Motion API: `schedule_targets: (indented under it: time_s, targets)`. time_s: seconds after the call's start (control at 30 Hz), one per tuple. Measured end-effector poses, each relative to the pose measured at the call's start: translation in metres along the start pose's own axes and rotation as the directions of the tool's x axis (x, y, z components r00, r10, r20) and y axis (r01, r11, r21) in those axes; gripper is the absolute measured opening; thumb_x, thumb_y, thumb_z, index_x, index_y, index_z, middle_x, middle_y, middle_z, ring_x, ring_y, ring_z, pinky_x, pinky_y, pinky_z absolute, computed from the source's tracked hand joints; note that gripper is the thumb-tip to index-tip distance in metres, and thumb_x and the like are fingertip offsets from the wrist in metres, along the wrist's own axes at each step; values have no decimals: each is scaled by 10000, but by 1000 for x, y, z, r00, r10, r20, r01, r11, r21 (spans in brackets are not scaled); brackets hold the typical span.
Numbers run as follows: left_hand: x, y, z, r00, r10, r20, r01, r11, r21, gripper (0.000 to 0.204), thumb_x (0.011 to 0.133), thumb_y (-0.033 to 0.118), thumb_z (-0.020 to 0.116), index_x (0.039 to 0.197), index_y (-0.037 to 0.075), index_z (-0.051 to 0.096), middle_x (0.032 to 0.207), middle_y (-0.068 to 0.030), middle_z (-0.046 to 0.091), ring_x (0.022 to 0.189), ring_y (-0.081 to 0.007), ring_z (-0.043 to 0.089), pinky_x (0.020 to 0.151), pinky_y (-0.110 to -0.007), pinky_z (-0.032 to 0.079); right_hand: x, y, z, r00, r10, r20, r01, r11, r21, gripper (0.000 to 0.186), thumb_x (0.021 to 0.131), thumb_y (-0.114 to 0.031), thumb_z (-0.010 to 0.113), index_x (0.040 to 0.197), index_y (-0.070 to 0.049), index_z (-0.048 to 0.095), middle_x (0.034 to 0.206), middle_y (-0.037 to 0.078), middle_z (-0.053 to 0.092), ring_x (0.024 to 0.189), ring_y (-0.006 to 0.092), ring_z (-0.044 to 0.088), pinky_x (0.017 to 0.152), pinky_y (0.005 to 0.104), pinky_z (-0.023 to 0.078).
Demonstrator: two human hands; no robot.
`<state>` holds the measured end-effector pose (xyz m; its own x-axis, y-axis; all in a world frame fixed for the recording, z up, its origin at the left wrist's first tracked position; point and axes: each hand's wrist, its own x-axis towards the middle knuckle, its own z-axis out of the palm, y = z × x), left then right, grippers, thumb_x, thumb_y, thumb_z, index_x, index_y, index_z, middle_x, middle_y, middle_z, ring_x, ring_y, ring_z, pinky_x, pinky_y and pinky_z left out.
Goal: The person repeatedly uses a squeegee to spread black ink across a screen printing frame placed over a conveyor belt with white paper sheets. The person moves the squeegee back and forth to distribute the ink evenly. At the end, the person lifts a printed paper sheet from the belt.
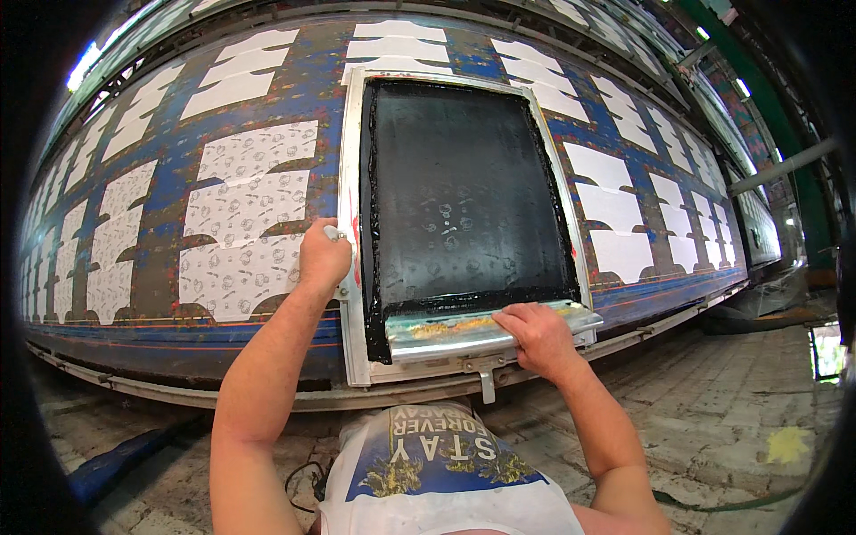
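You look partway along the printing on this table point(159, 254). The near-row pieces on your left point(250, 196) already carry a small repeated dark pattern, while those on your right point(611, 209) are plain white, and so are the far-row pieces point(397, 49), as far as they can be made out. By that, the near-row pieces on the right seem left to do. Whether the fabric beneath the frame point(353, 143) has taken its print, you cannot tell, since the black mesh point(468, 187) covers it; only faint figures and a few pale marks show there.

The squeegee point(446, 334) lies crosswise at the near end of the frame, ink pooled along its far side. Your right grip point(542, 337) is closed over its right part, fingers over the top. Your left grip point(324, 259) is curled closed on the left side of the frame; the exact part it clasps is mostly hidden.

A metal rail point(642, 336) runs along the table's near edge, and a small bracket point(487, 385) juts toward you below the squeegee, where clothing might catch. Printed pieces lie just beside your left grip, so smudging them is a risk.
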<state>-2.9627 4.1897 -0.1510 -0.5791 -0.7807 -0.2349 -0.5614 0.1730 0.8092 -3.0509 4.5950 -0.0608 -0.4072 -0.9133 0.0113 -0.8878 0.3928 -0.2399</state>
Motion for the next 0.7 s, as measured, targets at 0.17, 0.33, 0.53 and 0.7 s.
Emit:
schedule_targets:
  time_s: [0.17, 0.33, 0.53, 0.7]
  targets:
    - [3, -2, 0, 1000, 8, 24, -8, 1000, 0, 428, 934, 65, 707, 1357, 11, 745, 1236, -255, 803, 1167, -388, 784, 1035, -455, 591, 26, 28, -32, 926, 37, 376, -81, 991, 102, 462, 826, -84, 807, 1281, -164, 802, 1178, 110, 797, 1091, 373, 769, 931, 519, 616]
    - [8, -14, 2, 999, -12, 34, 13, 999, -45, 419, 930, 62, 701, 1343, 12, 749, 1182, -251, 811, 1114, -366, 794, 989, -447, 597, 99, 72, -50, 895, 29, 445, -56, 997, 48, 404, 870, -176, 834, 1273, -185, 809, 1191, 138, 821, 1114, 400, 783, 942, 540, 625]
    - [5, -16, 0, 999, 29, 20, -29, 999, -29, 402, 932, 58, 695, 1328, 0, 744, 1112, -227, 807, 1026, -330, 788, 948, -431, 598, 226, 152, -53, 976, 85, 201, -72, 995, -68, 378, 863, -121, 732, 1215, -231, 815, 1159, 160, 819, 1095, 418, 788, 939, 563, 629]
    - [-2, -8, -3, 1000, 19, 18, -19, 1000, -2, 413, 932, 44, 682, 1339, -6, 734, 1107, -217, 804, 1016, -296, 780, 944, -412, 597, 329, 216, -38, 992, 115, 57, -109, 988, -106, 324, 902, -121, 693, 1184, -224, 812, 1146, 150, 818, 1118, 413, 786, 939, 572, 627]
